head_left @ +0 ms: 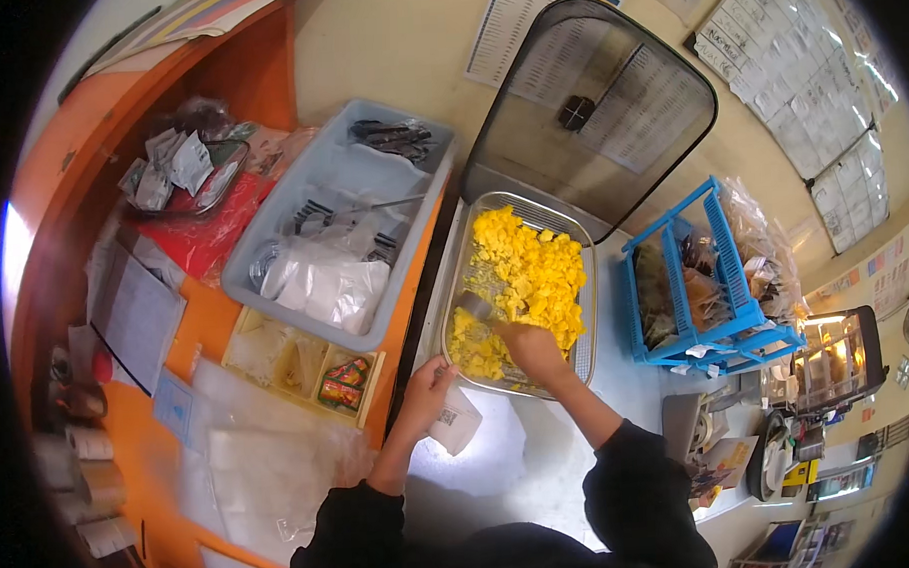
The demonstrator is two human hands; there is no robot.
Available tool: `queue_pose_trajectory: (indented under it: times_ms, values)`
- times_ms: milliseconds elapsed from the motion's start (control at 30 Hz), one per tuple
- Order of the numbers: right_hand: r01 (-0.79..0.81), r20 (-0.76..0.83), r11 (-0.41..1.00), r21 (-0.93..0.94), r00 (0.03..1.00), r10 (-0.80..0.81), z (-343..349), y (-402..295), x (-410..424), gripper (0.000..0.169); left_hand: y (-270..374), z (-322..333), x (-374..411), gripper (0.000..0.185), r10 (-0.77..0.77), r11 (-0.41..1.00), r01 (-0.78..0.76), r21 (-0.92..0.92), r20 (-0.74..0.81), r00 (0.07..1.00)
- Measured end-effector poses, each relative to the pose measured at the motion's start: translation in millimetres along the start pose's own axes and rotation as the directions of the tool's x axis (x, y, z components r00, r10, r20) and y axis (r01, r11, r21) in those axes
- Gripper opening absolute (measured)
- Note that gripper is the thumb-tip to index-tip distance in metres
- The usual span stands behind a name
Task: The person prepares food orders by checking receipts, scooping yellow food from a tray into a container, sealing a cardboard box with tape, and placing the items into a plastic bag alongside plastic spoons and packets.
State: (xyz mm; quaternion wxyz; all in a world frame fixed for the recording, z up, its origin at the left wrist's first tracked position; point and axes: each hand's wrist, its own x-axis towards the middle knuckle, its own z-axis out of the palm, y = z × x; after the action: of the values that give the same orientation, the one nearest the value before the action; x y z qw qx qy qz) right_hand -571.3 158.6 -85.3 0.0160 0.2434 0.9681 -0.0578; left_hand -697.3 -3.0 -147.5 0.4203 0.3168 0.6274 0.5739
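Observation:
My right hand (pixel 533 354) reaches over a wire-mesh metal tray (pixel 594 279) and grips a small scoop-like tool (pixel 473 304), its handle mostly hidden by my fingers. Bright yellow food pieces (pixel 540 273), resembling scrambled egg, are heaped at the tray's far and right side. A smaller portion (pixel 475 351) lies nearer, just below the scoop. At the tray's near left corner, my left hand (pixel 426 398) pinches a white paper slip or pouch (pixel 456 422) bearing a printed code. Whether those fingers also touch the tray rim, I cannot tell.
A dark mesh food cover (pixel 591 114) leans on the wall behind the tray. Left stands a grey bin (pixel 317 319) with plastic bags and cutlery, beside a divided cream box (pixel 300 364) of sachets. To the right are a blue plastic rack (pixel 687 276) with packets and a lit display case (pixel 836 357).

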Motion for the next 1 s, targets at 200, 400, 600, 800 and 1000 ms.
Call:
queue_pose_trajectory:
  times_ms: [200,400,600,800,1000]
  values:
    - [0.215,0.065,0.964,-0.157,0.976,-0.207,-9,7,-43,0.033,12,-3,-4,0.022,-0.021,1.000,0.021,0.021,-0.005,1.000]
    - [0.136,0.093,0.984,0.118,0.985,-0.147,-17,-22,-59,0.020,13,-1,-4,0.022,-0.008,0.999,0.008,-0.043,0.003,1.000]
    - [0.030,0.026,0.824,0.566,0.998,-0.055,1,-15,-32,0.027,-4,0,1,0.022,-0.041,0.998,0.041,-0.041,0.005,0.999]
    - [-0.448,0.447,-0.023,0.894,0.883,0.140,20,11,-41,0.028,4,-3,-2,0.024,-0.010,1.000,0.010,0.001,0.024,1.000]
    - [-0.334,0.412,-0.358,0.872,0.896,0.166,13,25,-61,0.034,-3,-3,-2,0.025,0.009,1.000,-0.009,0.002,-0.031,0.999]
